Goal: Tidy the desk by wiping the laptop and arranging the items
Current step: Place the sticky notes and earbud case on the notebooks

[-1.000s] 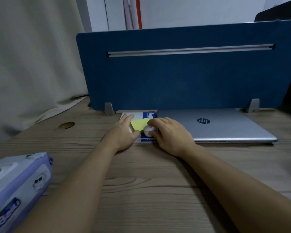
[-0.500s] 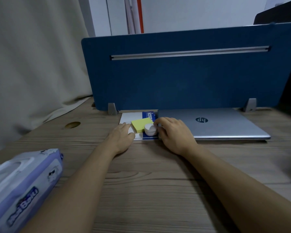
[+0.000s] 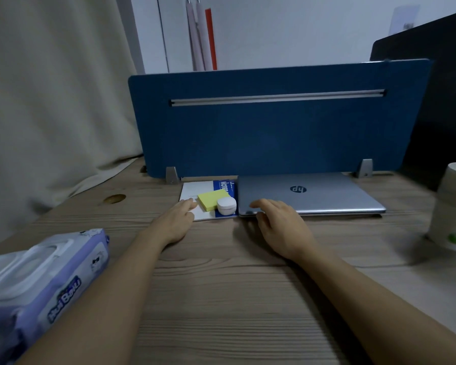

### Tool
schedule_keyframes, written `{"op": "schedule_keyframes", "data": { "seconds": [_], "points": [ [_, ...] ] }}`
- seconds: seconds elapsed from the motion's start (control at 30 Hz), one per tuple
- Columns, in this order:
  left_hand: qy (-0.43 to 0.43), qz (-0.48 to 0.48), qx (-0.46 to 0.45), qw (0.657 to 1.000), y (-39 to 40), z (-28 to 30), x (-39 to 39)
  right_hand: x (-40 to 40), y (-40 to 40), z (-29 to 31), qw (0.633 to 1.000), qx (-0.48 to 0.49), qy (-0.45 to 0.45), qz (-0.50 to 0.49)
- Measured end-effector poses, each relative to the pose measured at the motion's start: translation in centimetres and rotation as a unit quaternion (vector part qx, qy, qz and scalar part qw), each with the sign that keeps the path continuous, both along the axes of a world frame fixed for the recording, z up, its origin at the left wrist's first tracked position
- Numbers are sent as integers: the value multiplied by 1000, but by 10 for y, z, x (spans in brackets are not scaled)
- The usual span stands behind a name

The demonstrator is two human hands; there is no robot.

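A closed silver laptop (image 3: 327, 196) lies flat against the blue desk divider. To its left is a white and blue notebook (image 3: 195, 189), with a yellow sticky-note pad (image 3: 211, 200) and a small white earbud case (image 3: 226, 206) on top. My left hand (image 3: 177, 222) rests flat on the desk, fingertips touching the notebook's near edge. My right hand (image 3: 279, 225) is open, fingers spread over the laptop's near left corner, holding nothing.
A purple pack of wet wipes (image 3: 37, 283) sits at the near left. A paper cup with green dots (image 3: 453, 206) stands at the right edge. The blue divider (image 3: 274, 133) closes off the back. A round cable hole (image 3: 114, 198) is in the wooden desk.
My right hand has left the earbud case and moved right onto the laptop's corner. My left hand slid back off the sticky pad. The view has tilted, showing the cup.
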State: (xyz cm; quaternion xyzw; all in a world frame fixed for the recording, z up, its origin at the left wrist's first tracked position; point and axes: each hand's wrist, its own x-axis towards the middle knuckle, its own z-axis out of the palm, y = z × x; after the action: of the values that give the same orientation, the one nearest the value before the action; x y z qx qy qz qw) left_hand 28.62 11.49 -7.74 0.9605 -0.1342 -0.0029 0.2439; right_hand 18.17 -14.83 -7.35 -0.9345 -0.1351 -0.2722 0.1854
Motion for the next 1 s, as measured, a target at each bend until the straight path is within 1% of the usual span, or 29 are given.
{"op": "schedule_keyframes", "data": {
  "seconds": [0.13,0.27,0.4,0.53,0.67,0.87,1.0],
  "points": [
    [4,6,-2,1000,0,0,2,0,2,2,999,-28,27,4],
    [-7,-7,-6,1000,-4,-4,10,7,6,2,998,-59,31,0],
    [-22,-12,-9,1000,-6,-7,17,12,5,0,998,-63,23,0],
    [-64,-12,-56,996,-4,-9,9,14,5,0,999,-45,23,-2],
    [-113,-6,-69,991,-4,-8,-15,6,5,1,999,-36,15,-5],
    [-139,6,-64,988,-5,-5,-75,-18,12,8,999,-15,42,-9],
    [-158,-3,-62,985,-2,-3,-121,-48,26,7,999,7,42,17]
  ]
}}
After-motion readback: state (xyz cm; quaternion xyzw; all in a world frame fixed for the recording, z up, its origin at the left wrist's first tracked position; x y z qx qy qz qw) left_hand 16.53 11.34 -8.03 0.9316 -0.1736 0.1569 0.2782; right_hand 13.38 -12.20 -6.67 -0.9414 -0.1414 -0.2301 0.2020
